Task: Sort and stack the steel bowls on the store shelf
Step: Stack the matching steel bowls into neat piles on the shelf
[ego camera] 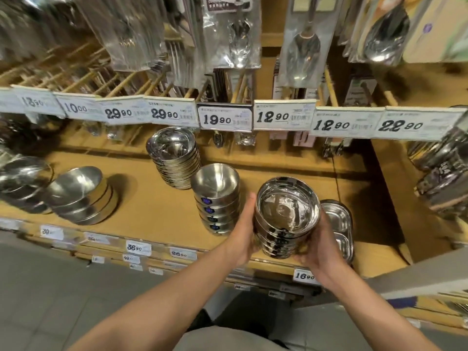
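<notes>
Both hands share one grip on a stack of polished steel bowls: the left hand is pressed flat against the stack's left side with fingers pointing up and away, and the right hand cups its lower right side from beneath, thumb curled round the front. Both forearms reach in from the near side, converging on the stack. The held stack stands upright with its mouths opening upward, its long axis running vertically, at the shelf's front edge toward the right end; whether its base touches the shelf I cannot tell.

Largest of the other piles, a tilted stack of wide bowls lies near the shelf's left end, leaning toward the left. A tall stack of shiny bowls stands toward the back edge near the middle. Just beside the left hand, a brushed stack with blue stickers stands upright. Compartment trays sit just behind the right hand. Price tags line the rail above.
</notes>
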